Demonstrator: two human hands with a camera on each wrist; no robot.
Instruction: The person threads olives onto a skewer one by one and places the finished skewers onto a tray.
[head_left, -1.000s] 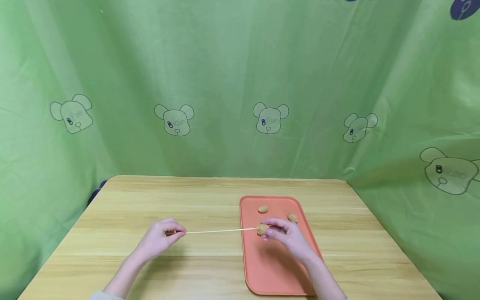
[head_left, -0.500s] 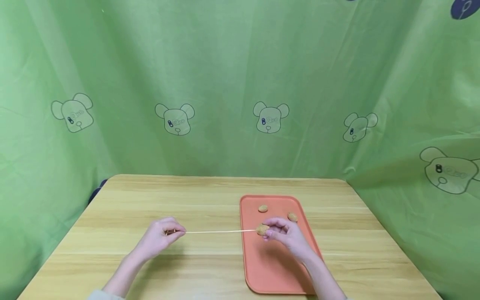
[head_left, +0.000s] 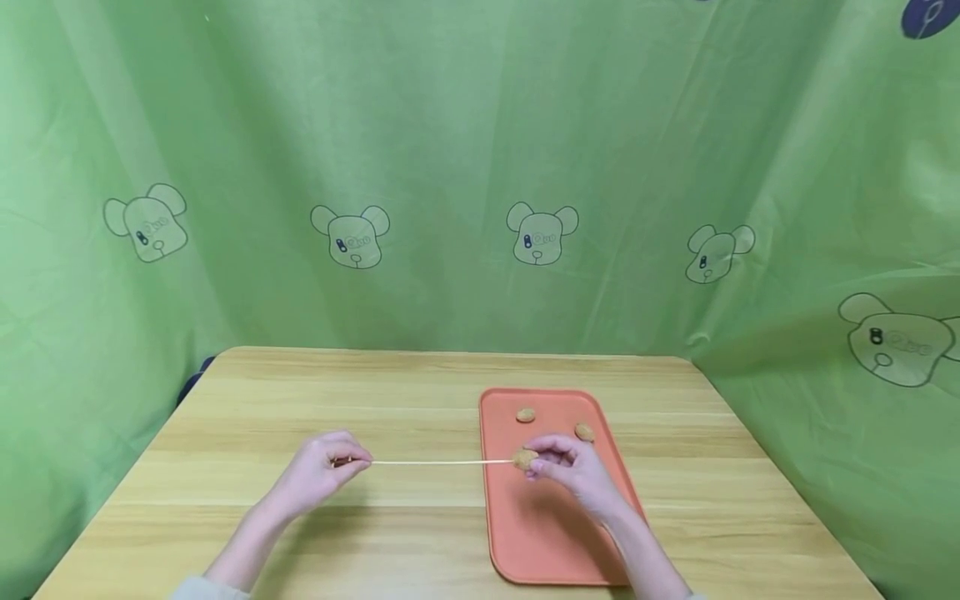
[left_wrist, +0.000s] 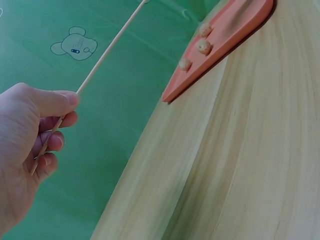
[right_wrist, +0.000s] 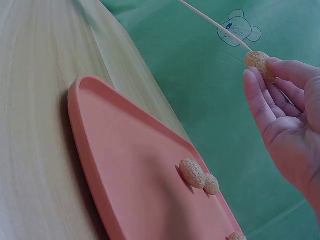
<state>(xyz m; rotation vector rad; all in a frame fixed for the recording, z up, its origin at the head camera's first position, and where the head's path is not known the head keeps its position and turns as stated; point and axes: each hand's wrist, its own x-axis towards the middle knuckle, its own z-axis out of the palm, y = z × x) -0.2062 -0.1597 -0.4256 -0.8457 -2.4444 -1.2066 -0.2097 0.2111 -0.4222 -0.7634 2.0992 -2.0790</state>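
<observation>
A thin wooden skewer [head_left: 442, 462] runs nearly level between the hands in the head view. My left hand [head_left: 324, 473] pinches its left end between thumb and fingers; in the left wrist view the other fingers curl along the skewer [left_wrist: 107, 50]. My right hand [head_left: 572, 473] holds a wrinkled tan oval ball [right_wrist: 259, 65] by thumb and fingertips, above the tray. The skewer's right end meets this ball; how deep it goes in cannot be seen. Similar balls [right_wrist: 192, 172] lie on the pink tray [head_left: 540, 542], one of them hidden by the right hand in the head view.
The tray has a low raised rim and stands on the right half of a light wooden table [head_left: 405, 542]. Two loose balls show near its far end, one at the left [head_left: 526, 415]. A green curtain [head_left: 450, 125] with bear-head prints encloses the table.
The skewer lies slightly more level than a second ago. Both hands keep nearly the same place and grip.
</observation>
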